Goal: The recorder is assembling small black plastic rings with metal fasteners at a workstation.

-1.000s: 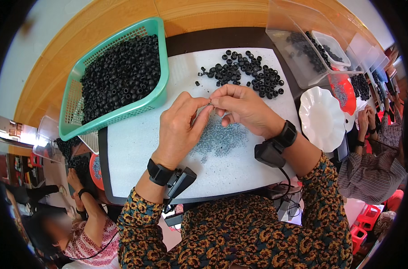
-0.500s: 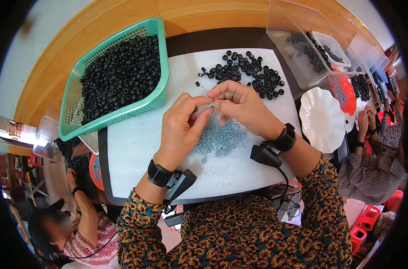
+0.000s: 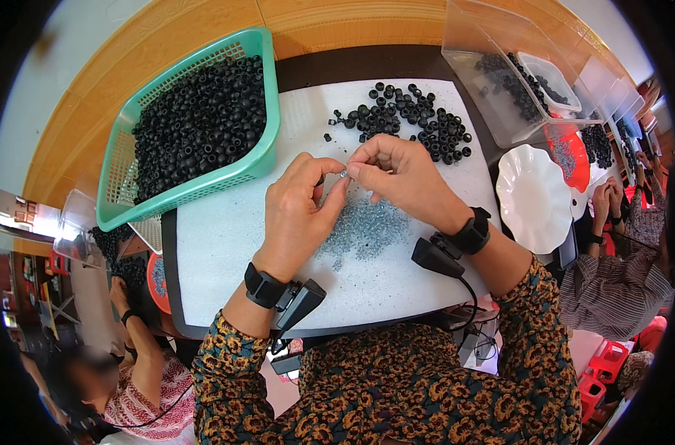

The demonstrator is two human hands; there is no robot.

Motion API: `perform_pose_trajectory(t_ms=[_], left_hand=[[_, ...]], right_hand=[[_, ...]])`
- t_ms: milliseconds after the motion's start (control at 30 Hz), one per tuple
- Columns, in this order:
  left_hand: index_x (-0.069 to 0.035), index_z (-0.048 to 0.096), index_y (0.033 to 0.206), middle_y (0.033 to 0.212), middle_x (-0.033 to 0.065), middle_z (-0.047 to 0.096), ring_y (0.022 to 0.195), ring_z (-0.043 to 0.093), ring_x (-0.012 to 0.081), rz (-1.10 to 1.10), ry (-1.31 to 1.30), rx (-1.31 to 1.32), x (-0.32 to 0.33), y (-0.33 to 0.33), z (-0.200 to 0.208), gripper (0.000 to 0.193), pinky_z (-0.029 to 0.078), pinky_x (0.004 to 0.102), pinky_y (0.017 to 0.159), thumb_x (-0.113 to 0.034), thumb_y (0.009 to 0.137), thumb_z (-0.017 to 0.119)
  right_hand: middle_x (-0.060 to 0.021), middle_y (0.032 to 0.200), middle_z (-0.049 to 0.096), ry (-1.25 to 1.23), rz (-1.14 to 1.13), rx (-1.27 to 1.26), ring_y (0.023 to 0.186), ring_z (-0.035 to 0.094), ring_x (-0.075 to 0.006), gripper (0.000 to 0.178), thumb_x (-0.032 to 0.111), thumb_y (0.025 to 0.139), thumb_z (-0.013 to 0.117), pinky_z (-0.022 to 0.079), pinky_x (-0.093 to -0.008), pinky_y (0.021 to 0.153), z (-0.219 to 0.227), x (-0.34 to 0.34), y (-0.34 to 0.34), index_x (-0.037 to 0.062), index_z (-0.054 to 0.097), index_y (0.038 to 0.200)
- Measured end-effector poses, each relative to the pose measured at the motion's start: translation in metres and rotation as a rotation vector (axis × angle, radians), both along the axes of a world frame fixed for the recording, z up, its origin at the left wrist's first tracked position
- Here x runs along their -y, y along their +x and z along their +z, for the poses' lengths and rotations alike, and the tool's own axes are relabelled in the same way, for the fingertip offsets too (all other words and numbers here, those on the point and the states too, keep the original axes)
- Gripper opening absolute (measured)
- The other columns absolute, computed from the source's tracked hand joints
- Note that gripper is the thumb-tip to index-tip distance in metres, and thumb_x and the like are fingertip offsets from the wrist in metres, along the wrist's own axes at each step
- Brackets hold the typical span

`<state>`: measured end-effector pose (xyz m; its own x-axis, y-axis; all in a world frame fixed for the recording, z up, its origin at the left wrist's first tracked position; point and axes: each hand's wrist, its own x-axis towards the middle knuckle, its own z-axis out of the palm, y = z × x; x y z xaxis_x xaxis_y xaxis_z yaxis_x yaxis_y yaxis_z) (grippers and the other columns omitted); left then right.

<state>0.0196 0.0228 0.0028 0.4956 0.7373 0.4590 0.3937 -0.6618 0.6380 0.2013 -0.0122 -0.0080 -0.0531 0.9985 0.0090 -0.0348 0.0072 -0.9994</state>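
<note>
Above the white foam sheet (image 3: 226, 245) my two hands meet at the fingertips. A small shiny glass-like bead (image 3: 343, 173) shows between the thumb and forefinger of my left hand (image 3: 304, 208), which are closed in a pinch. The fingertips of my right hand (image 3: 404, 182) pinch together right beside that bead; what they hold, if anything, is hidden. Under the hands lies a spread of tiny blue-grey glassy beads (image 3: 367, 230). Beyond them, loose round black beads (image 3: 437, 130) with holes are scattered on the sheet.
A green basket (image 3: 272, 96) full of black beads stands at the left. On the right are a clear plastic bin (image 3: 515, 133) and a white scalloped plate (image 3: 531, 200). A red tray (image 3: 574, 167) lies beyond. Co-workers sit on both sides.
The pinched bead and my left fingertips have shifted slightly left. My right fingers have drawn closer together beside the bead. The beads on the sheet look the same.
</note>
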Motion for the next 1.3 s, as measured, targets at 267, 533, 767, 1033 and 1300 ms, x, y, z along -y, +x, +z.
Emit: perform_pose_trajectory(t_ms=[267, 533, 767, 1033, 1300], left_hand=[[-0.004, 0.064, 0.091, 0.071, 0.0051, 0.049, 0.053, 0.048, 0.0155, -0.013, 0.003, -0.001, 0.001, 0.000, 0.000, 0.014, 0.040, 0.0292, 0.047, -0.004, 0.079, 0.071], [-0.005, 0.063, 0.095, 0.074, 0.0059, 0.051, 0.054, 0.052, 0.0164, -0.050, 0.046, -0.046, -0.001, -0.001, -0.001, 0.017, 0.041, 0.0301, 0.047, -0.004, 0.079, 0.070], [-0.005, 0.065, 0.096, 0.073, 0.0050, 0.050, 0.054, 0.048, 0.0151, -0.079, -0.028, -0.014, 0.000, -0.001, 0.001, 0.017, 0.039, 0.0288, 0.048, -0.004, 0.080, 0.071], [-0.005, 0.066, 0.097, 0.071, 0.0011, 0.043, 0.059, 0.042, 0.0113, -0.096, -0.115, 0.077, 0.001, -0.003, 0.001, 0.016, 0.035, 0.0256, 0.053, -0.002, 0.082, 0.070], [-0.003, 0.066, 0.096, 0.072, 0.0025, 0.050, 0.059, 0.045, 0.0091, -0.074, -0.228, 0.119, -0.002, -0.005, -0.003, 0.010, 0.038, 0.0227, 0.054, -0.005, 0.086, 0.067]], right_hand=[[-0.0034, 0.083, 0.066, -0.013, 0.038, -0.006, 0.070, 0.059, -0.0052, 0.021, 0.019, 0.090, 0.070, 0.049, -0.0190, 0.055, 0.001, 0.000, 0.001, 0.0006, 0.063, 0.096], [-0.0043, 0.088, 0.066, -0.075, 0.063, 0.005, 0.075, 0.061, -0.0062, 0.022, 0.018, 0.091, 0.067, 0.051, -0.0201, 0.057, 0.002, -0.001, 0.003, 0.0003, 0.061, 0.101], [-0.0059, 0.092, 0.067, -0.077, 0.086, -0.067, 0.076, 0.061, -0.0075, 0.026, 0.016, 0.090, 0.066, 0.051, -0.0217, 0.059, 0.003, -0.001, 0.007, -0.0011, 0.058, 0.108], [-0.0049, 0.087, 0.063, -0.222, 0.101, -0.277, 0.076, 0.062, -0.0103, 0.028, 0.014, 0.089, 0.066, 0.051, -0.0241, 0.061, 0.008, -0.002, 0.010, -0.0002, 0.058, 0.112], [-0.0052, 0.089, 0.063, -0.050, 0.063, -0.202, 0.080, 0.061, -0.0100, 0.026, 0.006, 0.087, 0.065, 0.052, -0.0241, 0.067, 0.004, 0.000, 0.003, -0.0013, 0.057, 0.111]])
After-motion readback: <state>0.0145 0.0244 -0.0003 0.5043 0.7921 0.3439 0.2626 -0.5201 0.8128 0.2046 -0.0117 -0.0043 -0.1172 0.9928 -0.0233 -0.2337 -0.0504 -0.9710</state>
